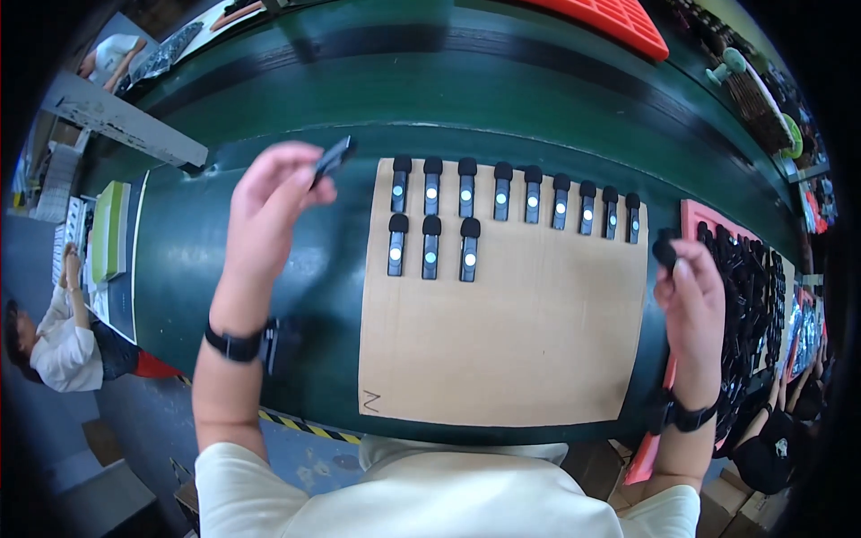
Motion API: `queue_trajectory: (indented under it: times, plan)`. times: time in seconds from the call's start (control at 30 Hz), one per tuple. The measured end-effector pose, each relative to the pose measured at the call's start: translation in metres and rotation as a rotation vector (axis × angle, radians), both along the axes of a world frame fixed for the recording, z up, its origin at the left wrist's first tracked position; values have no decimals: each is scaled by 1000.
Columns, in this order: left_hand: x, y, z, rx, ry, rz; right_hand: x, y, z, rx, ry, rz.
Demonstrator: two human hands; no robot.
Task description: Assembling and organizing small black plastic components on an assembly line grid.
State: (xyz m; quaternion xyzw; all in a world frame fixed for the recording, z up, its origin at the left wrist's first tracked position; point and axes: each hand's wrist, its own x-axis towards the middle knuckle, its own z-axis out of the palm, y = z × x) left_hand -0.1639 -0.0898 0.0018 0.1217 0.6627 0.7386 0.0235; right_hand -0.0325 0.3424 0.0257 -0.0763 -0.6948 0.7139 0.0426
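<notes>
My left hand (pixel 285 193) is raised over the green table and pinches a slim black clip-on microphone (pixel 334 160); no foam cap shows on it. Off the cardboard's right edge, my right hand (pixel 692 285) has its fingers closed on a small round black foam cap (pixel 665 248). Between the hands lies a brown cardboard sheet (pixel 502 350). Along its far side is a row of several black clip-on microphones (pixel 466 186) with foam caps and pale round dots. Three more microphones (pixel 431 247) form a shorter row below, at the left.
A pink tray (pixel 691 212) at the right holds a heap of small black pieces (pixel 740 305). At the far edge sits a red crate (pixel 619 22). A grey metal post (pixel 130 121) stands at the left. Other people (pixel 67 345) are at work on both sides.
</notes>
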Motion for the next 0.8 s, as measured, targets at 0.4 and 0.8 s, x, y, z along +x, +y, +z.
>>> queue_trajectory:
  times: [0.4,0.8]
  plan:
    - [168,56,17,-143,163,-98,81,-82,0,125,176,210]
    - [175,86,19,-220,260,-157,77,-103,-7,251,381,310]
